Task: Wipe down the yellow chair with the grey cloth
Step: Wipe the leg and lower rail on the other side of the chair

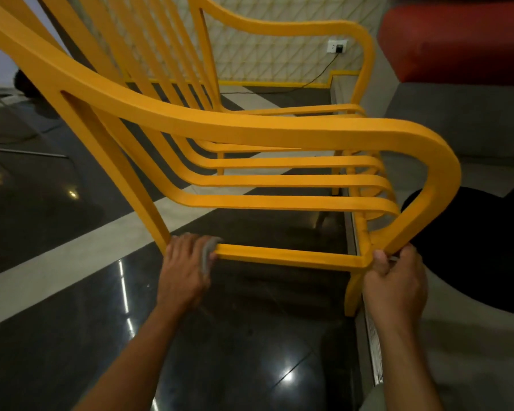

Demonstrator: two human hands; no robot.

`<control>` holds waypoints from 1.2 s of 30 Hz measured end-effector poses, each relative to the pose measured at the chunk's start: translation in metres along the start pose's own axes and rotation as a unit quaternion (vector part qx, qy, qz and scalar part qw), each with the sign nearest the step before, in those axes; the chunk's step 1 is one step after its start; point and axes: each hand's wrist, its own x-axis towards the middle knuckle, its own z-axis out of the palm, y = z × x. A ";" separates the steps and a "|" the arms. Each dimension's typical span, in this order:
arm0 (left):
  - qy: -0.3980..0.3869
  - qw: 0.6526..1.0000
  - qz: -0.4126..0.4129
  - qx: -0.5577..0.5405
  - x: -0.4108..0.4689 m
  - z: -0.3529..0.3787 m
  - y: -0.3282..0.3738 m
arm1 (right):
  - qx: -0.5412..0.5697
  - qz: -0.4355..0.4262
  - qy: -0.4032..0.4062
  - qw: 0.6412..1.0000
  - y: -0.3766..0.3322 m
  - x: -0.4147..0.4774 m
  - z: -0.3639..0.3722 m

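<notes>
Arms: two bare forearms, no sleeves in view
Wrists: no watch, band or bracelet
Hands: left hand (185,274) and right hand (395,284) ungloved
Fingers: no rings that can be made out

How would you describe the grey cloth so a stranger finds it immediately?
Start at the yellow chair and follow its lowest side rail to the rear leg. There the left hand presses the grey cloth around the rail. It is the only grey, soft thing touching the yellow frame.
</notes>
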 end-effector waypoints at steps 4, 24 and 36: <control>0.181 0.934 -0.266 -0.158 -0.019 0.004 0.040 | -0.010 0.002 0.005 1.000 0.002 0.000 0.002; -0.011 0.239 -0.555 -0.797 0.046 0.017 0.263 | 0.024 -0.020 0.002 1.000 0.009 0.005 0.001; 0.062 0.257 -0.564 -0.782 0.050 -0.010 0.127 | 0.054 -0.015 0.015 0.998 0.013 0.004 0.009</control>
